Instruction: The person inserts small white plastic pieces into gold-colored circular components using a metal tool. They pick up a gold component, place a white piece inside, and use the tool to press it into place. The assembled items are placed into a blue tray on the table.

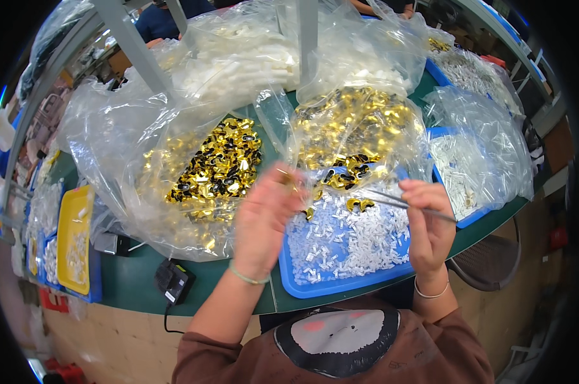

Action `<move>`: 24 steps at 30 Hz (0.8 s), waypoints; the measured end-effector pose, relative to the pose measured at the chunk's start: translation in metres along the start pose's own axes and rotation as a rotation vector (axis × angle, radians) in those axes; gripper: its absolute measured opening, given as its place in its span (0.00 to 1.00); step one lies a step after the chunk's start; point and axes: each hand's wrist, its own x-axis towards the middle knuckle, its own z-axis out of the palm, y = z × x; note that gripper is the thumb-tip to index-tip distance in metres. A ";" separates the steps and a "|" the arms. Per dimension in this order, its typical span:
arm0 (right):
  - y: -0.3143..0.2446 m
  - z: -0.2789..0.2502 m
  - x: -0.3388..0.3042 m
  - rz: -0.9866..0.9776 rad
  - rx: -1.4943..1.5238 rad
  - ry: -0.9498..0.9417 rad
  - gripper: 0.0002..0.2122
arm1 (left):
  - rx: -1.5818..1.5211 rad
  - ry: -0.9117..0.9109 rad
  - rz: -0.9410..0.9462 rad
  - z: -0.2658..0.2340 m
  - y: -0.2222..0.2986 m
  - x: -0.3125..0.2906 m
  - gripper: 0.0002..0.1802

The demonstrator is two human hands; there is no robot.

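My right hand (430, 221) is closed around a pair of metal tweezers (392, 198), whose tips point left over the blue tray (296, 285). Smeared by motion, my left hand (268, 206) hovers by the tray's left edge, a small shiny gold piece (288, 181) pinched at its fingertips. Many small white and clear plastic pieces (347, 246) fill the tray. A few gold pieces (360, 205) lie on top of them, below the tweezers. Behind the tray, a clear bag (360, 121) spills gold-and-black pieces toward my hands.
At the left, another open clear bag (219, 160) holds gold-and-black pieces. A black adapter box (174, 281) with a cable sits at the green table's near edge. A yellow tray (65, 256) stands far left, a second blue tray (472, 214) right. Grey posts (307, 51) rise behind.
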 end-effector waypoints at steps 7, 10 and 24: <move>0.021 -0.003 -0.011 0.220 -0.420 -0.512 0.08 | 0.143 -0.189 -0.064 -0.005 0.004 -0.004 0.22; 0.022 0.008 -0.013 0.277 -0.486 -0.457 0.08 | 0.740 -0.412 -0.007 0.000 -0.018 -0.014 0.18; 0.024 0.017 -0.013 0.312 -0.311 -0.483 0.08 | 0.526 -0.364 -0.272 0.007 -0.044 -0.012 0.25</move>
